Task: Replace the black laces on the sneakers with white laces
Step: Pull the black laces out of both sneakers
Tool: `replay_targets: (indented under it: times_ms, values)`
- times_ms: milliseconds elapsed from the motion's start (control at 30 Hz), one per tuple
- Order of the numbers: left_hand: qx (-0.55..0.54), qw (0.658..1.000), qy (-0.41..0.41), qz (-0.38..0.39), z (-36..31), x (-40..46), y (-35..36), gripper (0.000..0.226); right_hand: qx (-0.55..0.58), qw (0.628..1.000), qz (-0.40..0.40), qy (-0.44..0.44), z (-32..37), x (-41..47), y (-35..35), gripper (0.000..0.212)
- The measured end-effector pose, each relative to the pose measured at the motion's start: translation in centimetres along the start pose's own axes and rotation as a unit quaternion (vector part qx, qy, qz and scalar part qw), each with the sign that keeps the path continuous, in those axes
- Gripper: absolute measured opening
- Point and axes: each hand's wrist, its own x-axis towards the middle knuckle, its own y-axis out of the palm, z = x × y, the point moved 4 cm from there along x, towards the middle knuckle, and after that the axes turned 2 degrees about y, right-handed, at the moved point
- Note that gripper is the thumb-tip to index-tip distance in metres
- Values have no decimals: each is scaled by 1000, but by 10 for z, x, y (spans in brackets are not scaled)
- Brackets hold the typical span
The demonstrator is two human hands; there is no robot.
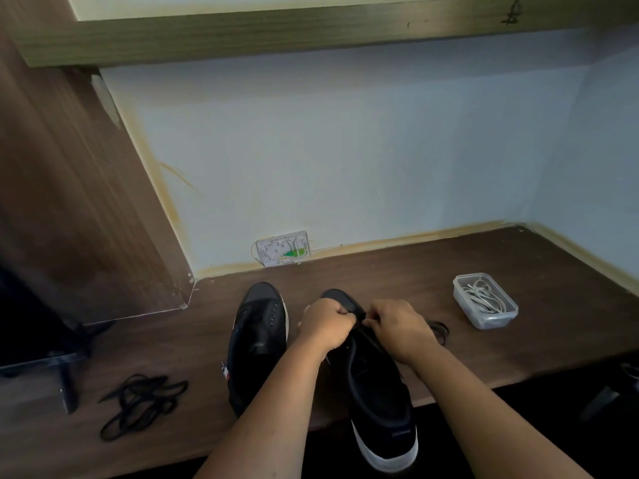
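The right sneaker [377, 375] is gripped near its toe by both the left hand [326, 324] and the right hand [397, 328], apparently unlacing; the lace itself cannot be made out. A removed black lace [141, 402] lies left of it, the left sneaker [259, 340] is already bare, and white laces [484, 297] wait in the tub [498, 316] to the right, to be threaded next.

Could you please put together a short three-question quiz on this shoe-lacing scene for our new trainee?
1. True or false: the left sneaker has no lace in its eyelets.
2. Where are the white laces? A) in the clear tub B) loose on the desk C) in a hand
3. Which shoe do the left hand and right hand work on?

Key: 1 true; 2 A; 3 the right sneaker, near its toe.
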Motion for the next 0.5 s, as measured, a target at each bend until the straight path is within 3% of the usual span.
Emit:
replay_targets:
  times_ms: [67, 133, 200, 300, 433, 500]
  values:
    - [26, 1000, 6, 6, -2, -1, 1, 25, -5, 998, -38, 44, -12, 4, -13, 5]
    - [35, 999, 7, 12, -2, -1, 0, 25, -23, 991, -86, 103, -37, 6, -32, 13]
    - [25, 999, 14, 13, -1, 0, -1, 25, -40, 990, -51, 126, -60, 2, -40, 22]
    - [26, 998, 49, 13, -5, 1, -7, 20, -14, 994, 58, 88, -58, -8, -23, 22]
    - [62, 995, 77, 17, -1, 4, -10, 21, 75, 997, -10, 11, -8, -14, -31, 25]
    - [95, 992, 67, 38, 3, 5, -6, 8, 114, 992, 52, -7, 15, -22, -36, 42]
